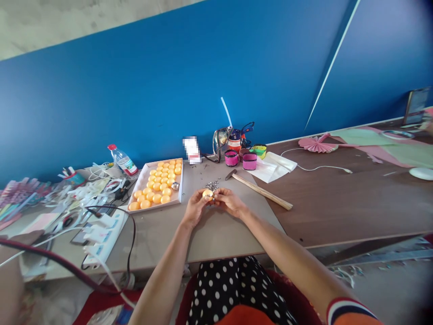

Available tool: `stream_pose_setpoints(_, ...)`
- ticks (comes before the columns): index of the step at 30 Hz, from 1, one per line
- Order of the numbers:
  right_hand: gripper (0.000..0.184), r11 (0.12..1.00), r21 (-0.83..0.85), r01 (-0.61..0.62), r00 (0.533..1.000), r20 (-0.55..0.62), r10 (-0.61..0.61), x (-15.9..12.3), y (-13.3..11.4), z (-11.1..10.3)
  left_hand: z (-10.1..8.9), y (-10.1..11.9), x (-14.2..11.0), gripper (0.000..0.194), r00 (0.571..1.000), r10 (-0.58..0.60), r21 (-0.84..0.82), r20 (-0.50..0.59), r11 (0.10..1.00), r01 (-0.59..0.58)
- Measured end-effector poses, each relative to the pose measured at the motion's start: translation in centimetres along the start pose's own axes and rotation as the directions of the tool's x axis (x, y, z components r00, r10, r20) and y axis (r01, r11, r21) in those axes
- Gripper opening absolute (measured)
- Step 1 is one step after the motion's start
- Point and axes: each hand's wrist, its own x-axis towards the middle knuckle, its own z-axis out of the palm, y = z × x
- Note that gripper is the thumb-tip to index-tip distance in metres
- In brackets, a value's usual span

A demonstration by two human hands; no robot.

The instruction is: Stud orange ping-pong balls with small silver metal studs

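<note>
My left hand pinches a small yellow ball between thumb and fingers above the grey board. My right hand is closed next to it, fingertips meeting the ball's right side; whatever small part it holds is too tiny to make out. A little heap of small metal pieces lies just beyond my fingers. To the left sits a shallow tray filled with several yellow balls and one silver piece.
A wooden-handled hammer lies right of my hands. Pink and green tape rolls, a glue gun and white paper stand at the back. A power strip, cables, chargers and a water bottle crowd the left. Paper fans lie far right.
</note>
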Motion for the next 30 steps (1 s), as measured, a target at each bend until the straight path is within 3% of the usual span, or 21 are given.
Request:
stream_pose_setpoints(3,0.02,0.994,0.101,0.045,0.997,0.064,-0.052,-0.2,-0.5,-0.2,0.0,0.5,0.0,0.032,1.0,-0.026,-0.189,-0.006,0.982,0.024)
stream_pose_setpoints(7,0.017,0.984,0.169,0.05,0.992,0.103,-0.068,-0.3,-1.0,-0.6,-0.1,0.8,0.0,0.031,0.999,-0.042,-0.261,-0.004,0.965,0.04)
stream_pose_setpoints(16,0.017,0.984,0.175,-0.018,0.979,0.201,-0.018,-0.3,-0.7,-0.9,0.0,0.8,-0.1,0.031,0.999,-0.044,-0.267,0.009,0.963,0.045)
stream_pose_setpoints(30,0.025,0.993,0.114,-0.014,0.982,0.186,-0.008,-0.8,-1.1,-0.5,0.2,1.4,-0.2,0.034,0.998,-0.059,-0.219,-0.017,0.974,0.054)
